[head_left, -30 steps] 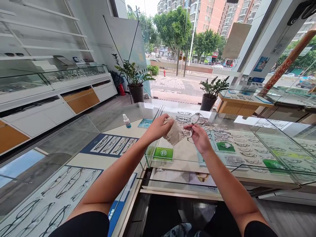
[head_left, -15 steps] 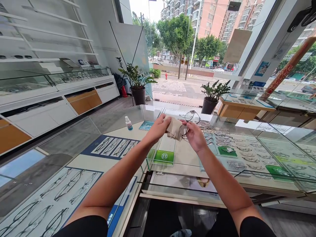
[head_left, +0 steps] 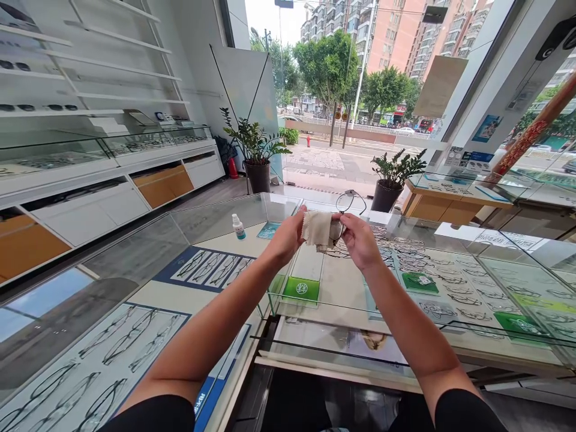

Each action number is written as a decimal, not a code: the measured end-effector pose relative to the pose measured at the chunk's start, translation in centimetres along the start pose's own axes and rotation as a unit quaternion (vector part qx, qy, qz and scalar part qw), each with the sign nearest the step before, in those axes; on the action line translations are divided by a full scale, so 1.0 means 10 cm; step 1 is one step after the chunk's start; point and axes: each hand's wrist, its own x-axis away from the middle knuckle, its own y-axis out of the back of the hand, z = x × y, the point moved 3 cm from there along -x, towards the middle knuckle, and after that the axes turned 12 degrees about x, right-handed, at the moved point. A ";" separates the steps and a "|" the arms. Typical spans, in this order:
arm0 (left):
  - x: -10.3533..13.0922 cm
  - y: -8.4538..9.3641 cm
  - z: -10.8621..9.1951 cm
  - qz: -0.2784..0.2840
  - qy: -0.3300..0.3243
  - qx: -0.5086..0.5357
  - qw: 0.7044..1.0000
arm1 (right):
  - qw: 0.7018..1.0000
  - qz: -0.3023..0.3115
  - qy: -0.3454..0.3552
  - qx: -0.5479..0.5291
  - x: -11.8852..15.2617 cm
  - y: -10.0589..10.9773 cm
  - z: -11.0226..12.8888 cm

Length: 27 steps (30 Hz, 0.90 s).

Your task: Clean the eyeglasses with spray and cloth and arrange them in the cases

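Note:
My left hand [head_left: 290, 235] is closed on a beige cloth [head_left: 318, 229] with a zigzag edge, held above the glass counter. The cloth covers part of a pair of dark, thin-framed eyeglasses [head_left: 336, 230]. My right hand [head_left: 360, 240] pinches the glasses' frame at the cloth's right side, and a thin part of the frame sticks up behind the fingers. Most of my left fingers are hidden behind the cloth. A small white spray bottle [head_left: 238, 227] with a blue lower part stands on the counter to the left of my left hand.
Trays of eyeglasses [head_left: 210, 267] lie in the glass case at left, and many more frames [head_left: 450, 279] at right. A green card [head_left: 302, 289] lies below my hands. Two potted plants [head_left: 258, 174] stand beyond the counter, near the window.
The cloth has shifted and now lies flatter over the glasses. The glasses have turned slightly. The whole view has moved a little to the left.

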 end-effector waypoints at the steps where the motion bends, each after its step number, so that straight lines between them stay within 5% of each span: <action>1: 0.00 0.00 0.01 -0.002 -0.002 -0.006 1.000 | 1.000 -0.001 0.007 0.008 0.00 -0.02 0.02; 11: 0.04 -0.10 0.12 0.115 0.004 0.004 0.993 | 0.992 0.008 0.057 0.112 0.00 -0.18 0.12; 19: 0.06 -0.13 0.14 0.121 0.030 0.061 0.990 | 0.997 0.048 0.046 0.033 -0.01 -0.24 0.06; 27: 0.12 -0.19 0.18 0.187 0.076 0.099 0.974 | 0.998 0.042 0.034 -0.025 0.08 -0.27 0.16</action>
